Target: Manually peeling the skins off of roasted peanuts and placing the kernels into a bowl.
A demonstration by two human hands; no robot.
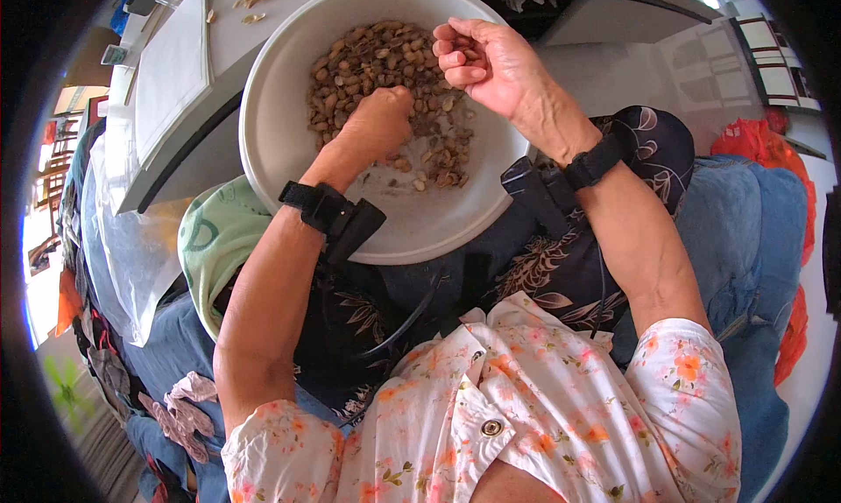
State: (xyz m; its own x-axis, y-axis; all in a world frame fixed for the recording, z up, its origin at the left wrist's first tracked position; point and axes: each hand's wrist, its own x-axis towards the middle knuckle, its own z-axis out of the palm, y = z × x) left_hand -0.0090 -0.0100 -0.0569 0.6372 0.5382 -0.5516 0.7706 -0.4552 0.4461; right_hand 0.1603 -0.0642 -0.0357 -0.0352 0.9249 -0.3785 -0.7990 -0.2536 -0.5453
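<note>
A large white plastic basin (276, 129) rests on my lap, holding a heap of unshelled peanuts (368, 60) with empty shells (450, 158) and pale debris on its near right side. My left hand (378, 122) reaches down into the basin, knuckles up, its fingertips hidden against the heap; whether it grips anything cannot be seen. Above the basin's right side my right hand (483, 66) is turned palm up, its fingers curled around several small reddish-brown pieces that look like peanuts. Black straps with dark devices sit on both wrists.
A grey table (227, 17) with white sheets (174, 76) and scattered shells stands at the upper left, its edge beside the basin. A green cloth (220, 240) lies left of the basin. Red plastic bags (755, 142) and denim fabric (723, 227) are at the right.
</note>
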